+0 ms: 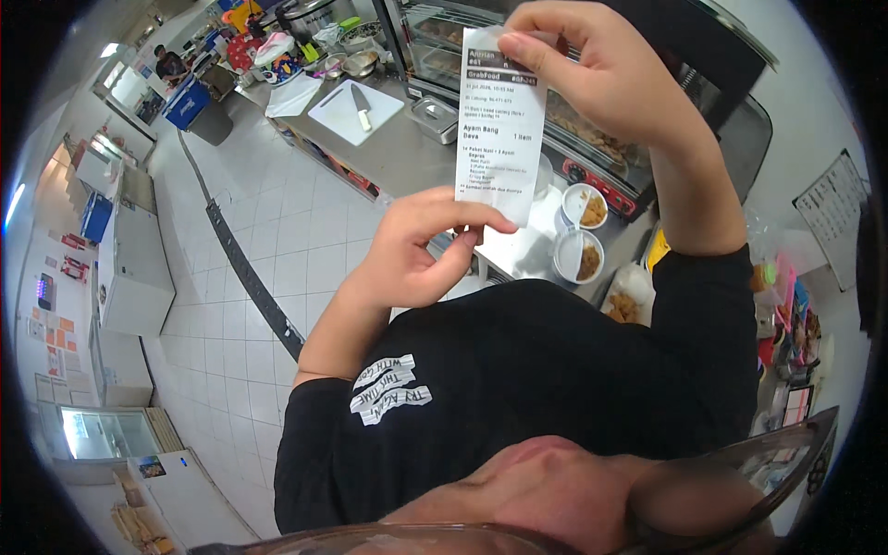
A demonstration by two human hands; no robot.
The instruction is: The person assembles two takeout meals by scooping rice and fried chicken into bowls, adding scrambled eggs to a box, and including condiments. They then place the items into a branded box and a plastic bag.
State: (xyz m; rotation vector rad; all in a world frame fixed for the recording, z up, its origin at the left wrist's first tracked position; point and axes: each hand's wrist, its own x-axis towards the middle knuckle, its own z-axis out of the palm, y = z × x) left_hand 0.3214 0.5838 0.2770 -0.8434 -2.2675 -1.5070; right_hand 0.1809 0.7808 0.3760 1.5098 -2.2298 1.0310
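A long white printed receipt (502, 139) is stretched upright in front of me, its printed side showing. My right hand (601, 74) pinches its top end, with the thumb lying over the print. Lower down, my left hand (416, 248) grips the bottom edge between thumb and index finger. Just to the right of the receipt's lower end are two round white tubs, a farther tub (568, 200) and a nearer tub (564, 252), both holding brown food.
Behind the receipt stands a glass-fronted display warmer (435, 57) with food inside. On the steel counter lie a white cutting board (344, 120) with a knife (361, 104) and a lidded metal container (432, 115). A black cable cover (242, 259) crosses the tiled floor. A person (170, 65) is far left.
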